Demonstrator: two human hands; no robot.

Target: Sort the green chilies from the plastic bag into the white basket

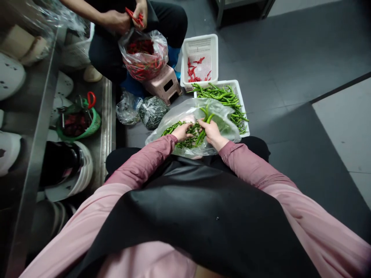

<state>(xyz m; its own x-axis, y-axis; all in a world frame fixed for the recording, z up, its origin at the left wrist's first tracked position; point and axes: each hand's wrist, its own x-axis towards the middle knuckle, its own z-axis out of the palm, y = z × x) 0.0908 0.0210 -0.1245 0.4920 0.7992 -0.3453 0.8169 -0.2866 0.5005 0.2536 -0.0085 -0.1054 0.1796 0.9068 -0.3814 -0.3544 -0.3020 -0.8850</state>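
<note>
A clear plastic bag (171, 120) lies open in front of my knees, with green chili peppers and stems (188, 143) inside. Over its right half, my right hand (211, 130) is closed on several long green peppers, whose ends stick out above and below the fingers. My left hand (182, 132) is over the middle of the bag, its fingers curled close to the stems; what they hold, if anything, is too small to make out. Just behind the bag, a white basket (242, 101) holds many green peppers.
Another white basket (214, 46) holds a few red peppers. Across from me a person's hands (116, 21) hold red peppers over a bag of them (145, 65), beside a pink stool (165, 83). Metal shelving (43, 112) with bowls and a green basket (94, 125) stands left.
</note>
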